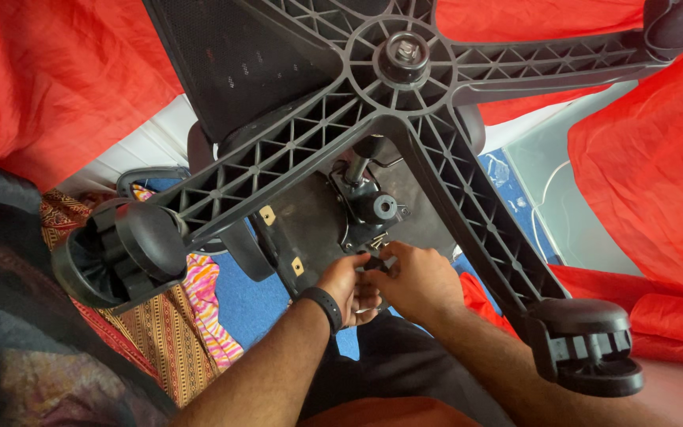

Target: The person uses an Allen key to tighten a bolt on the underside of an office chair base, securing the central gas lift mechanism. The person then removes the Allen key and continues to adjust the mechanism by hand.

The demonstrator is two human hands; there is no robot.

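Note:
An office chair lies upside down under me, its black star base [333, 126] with ribbed legs filling the upper view. Below the base sits the seat underside with the black metal tilt mechanism [369, 209]. My left hand [349, 286], with a black band on the wrist, and my right hand [414, 281] meet at the near edge of that mechanism. Their fingers pinch small dark parts, with several screws [375, 245] showing just above the fingertips. What exactly each hand holds is hidden by the fingers.
Two black casters stick out, one at the left [120, 253] and one at the lower right [590, 348]. Red fabric [658, 158] hangs on both sides. A patterned cloth [175, 332] and a blue floor [254, 304] lie below the chair.

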